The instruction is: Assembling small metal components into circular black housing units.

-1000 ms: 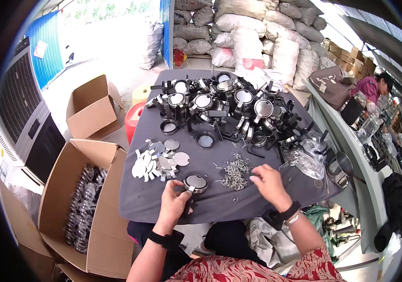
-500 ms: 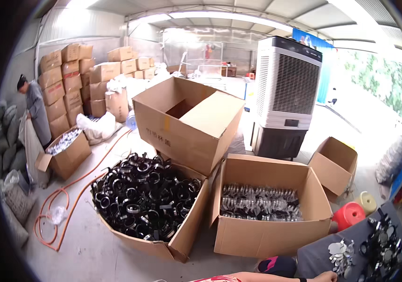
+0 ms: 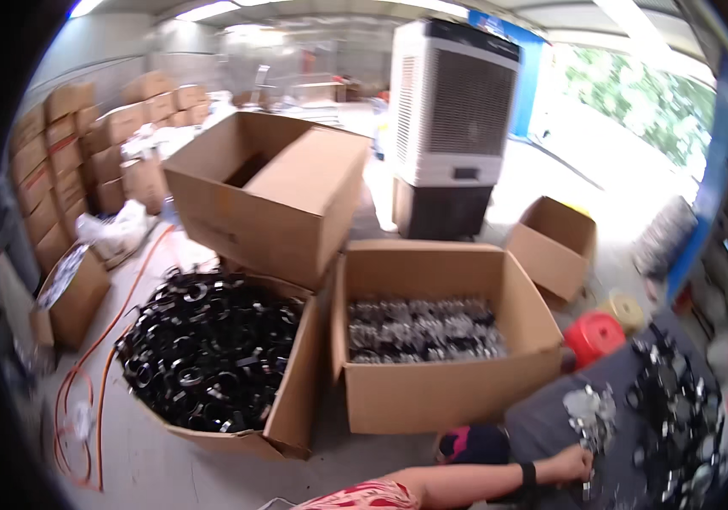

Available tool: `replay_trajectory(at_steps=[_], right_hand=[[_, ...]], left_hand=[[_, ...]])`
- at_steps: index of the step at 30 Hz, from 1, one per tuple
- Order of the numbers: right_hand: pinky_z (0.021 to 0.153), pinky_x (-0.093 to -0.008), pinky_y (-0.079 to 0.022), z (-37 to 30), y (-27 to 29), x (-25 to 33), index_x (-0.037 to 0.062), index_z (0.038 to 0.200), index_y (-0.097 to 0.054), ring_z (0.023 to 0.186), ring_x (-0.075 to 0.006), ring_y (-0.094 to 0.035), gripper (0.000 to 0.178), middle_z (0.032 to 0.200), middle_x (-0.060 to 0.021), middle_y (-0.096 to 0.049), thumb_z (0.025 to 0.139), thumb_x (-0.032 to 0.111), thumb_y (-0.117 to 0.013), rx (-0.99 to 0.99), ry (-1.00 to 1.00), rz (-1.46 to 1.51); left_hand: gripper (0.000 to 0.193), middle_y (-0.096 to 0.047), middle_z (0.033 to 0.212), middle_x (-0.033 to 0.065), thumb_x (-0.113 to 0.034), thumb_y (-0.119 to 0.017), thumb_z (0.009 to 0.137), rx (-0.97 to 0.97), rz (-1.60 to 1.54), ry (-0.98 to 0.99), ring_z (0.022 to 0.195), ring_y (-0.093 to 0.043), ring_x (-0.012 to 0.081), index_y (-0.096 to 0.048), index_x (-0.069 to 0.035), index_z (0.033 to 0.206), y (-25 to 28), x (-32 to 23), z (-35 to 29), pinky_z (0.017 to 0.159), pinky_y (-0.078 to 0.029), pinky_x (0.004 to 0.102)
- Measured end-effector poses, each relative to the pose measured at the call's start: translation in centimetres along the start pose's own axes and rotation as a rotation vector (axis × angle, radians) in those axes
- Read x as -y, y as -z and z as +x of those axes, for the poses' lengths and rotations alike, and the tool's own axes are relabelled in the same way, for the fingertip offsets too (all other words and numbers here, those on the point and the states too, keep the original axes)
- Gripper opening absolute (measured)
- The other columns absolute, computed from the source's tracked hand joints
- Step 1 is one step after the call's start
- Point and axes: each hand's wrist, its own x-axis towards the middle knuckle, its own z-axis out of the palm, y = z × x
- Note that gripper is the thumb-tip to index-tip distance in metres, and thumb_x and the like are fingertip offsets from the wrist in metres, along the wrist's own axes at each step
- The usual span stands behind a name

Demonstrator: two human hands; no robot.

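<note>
My left hand (image 3: 575, 464) reaches in from the lower edge, a dark band on its wrist. Its fingers are closed at the near side of a grey-covered work surface (image 3: 538, 416); what they hold is too small and blurred to name. Just beyond the hand lies a small heap of shiny silver metal pieces (image 3: 589, 408). A larger spread of black and silver parts (image 3: 679, 408) covers the right side of the surface. My right hand is out of view.
An open carton (image 3: 449, 395) holds rows of wrapped metal parts; left of it, another carton (image 3: 283, 416) is heaped with black ring-shaped parts (image 3: 211, 348). A large carton (image 3: 253, 212) rests behind them. A red drum (image 3: 594, 338), an air cooler (image 3: 449, 127) and an orange hose (image 3: 130, 297) stand or lie around.
The view has swung right and down, so more of the grey surface and my left forearm shows. The person at the far left is now largely out of sight. My hand remains closed by the silver pieces.
</note>
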Motion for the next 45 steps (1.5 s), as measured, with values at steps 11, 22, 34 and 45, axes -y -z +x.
replay_trajectory(at_steps=[11,22,34,45], right_hand=[[0.067,-0.029,-0.047,0.5,-13.4,4.0,0.0015,0.086,-0.057,0.076,-0.0185,-0.059,0.017,0.084,-0.0063,-0.062,0.073,-0.003,-0.067,0.345,0.798,-0.107],[0.06,-0.0337,-0.05,0.5,-15.0,4.4,-0.0004,0.087,-0.059,0.066,-0.0258,-0.064,0.017,0.079,-0.0133,-0.064,0.071,-0.006,-0.063,0.308,0.754,-0.204],[0.049,-0.0216,-0.045,3.3,-15.5,5.6,-0.0029,0.076,-0.051,0.055,-0.0065,-0.054,0.008,0.066,-0.0029,-0.055,0.074,-0.011,-0.053,0.564,0.563,-0.111],[0.058,-0.0228,-0.046,2.6,-16.0,12.2,-0.0011,0.092,-0.058,0.063,-0.0092,-0.055,0.008,0.075,-0.0039,-0.06,0.085,-0.003,-0.058,0.813,0.472,-0.28]], left_hand=[[0.003,-0.06,0.064,0.0026,0.0,-0.063,0.077,0.151,-0.146,0.247,0.042,-0.045,0.0061,-0.062,0.0,0.075,1.0,-2.1,0.7,0.035,-0.032,0.0215],[0.007,-0.059,0.063,0.0011,-0.008,-0.062,0.08,0.096,0.145,-0.214,0.06,-0.052,0.0084,-0.06,-0.001,0.079,0.0,1.0,-0.2,0.056,-0.043,0.0275],[0.031,-0.055,0.074,0.0158,-0.018,-0.067,0.072,-0.049,0.633,-0.564,0.069,-0.055,0.0402,-0.047,-0.002,0.09,0.1,0.9,-1.7,0.058,-0.041,0.0482],[0.027,-0.063,0.068,0.0147,-0.035,-0.062,0.075,-0.234,0.592,-0.557,0.065,-0.061,0.0364,-0.061,-0.009,0.081,0.4,1.2,-1.2,0.056,-0.048,0.0456]])
